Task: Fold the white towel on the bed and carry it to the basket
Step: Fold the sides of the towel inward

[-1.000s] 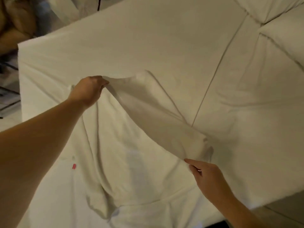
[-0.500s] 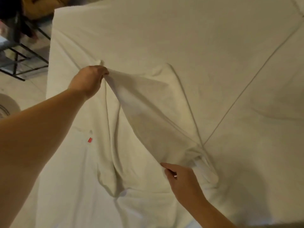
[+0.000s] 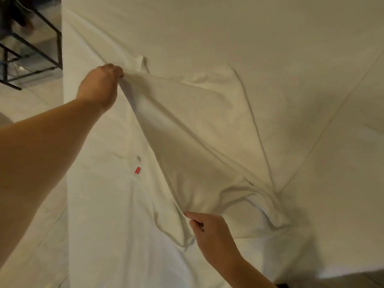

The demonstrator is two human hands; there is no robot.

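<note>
The white towel lies spread on the white bed, one long edge lifted off the sheet. My left hand pinches the far corner of that lifted edge, fingers closed on the cloth. My right hand pinches the near corner of the same edge between thumb and fingers. The raised flap stretches taut between both hands; its right side stays bunched on the bed. A small red tag shows on the flat layer below. No basket is in view.
A black metal frame rack stands on the pale floor past the bed's left edge. A seam line runs diagonally across the bed cover at right. The bed's near right corner drops to dark floor.
Both hands still hold the towel edge. The view has swung left and down, and the lifted flap has come leftward over the flat part, with my right hand nearer the middle.
</note>
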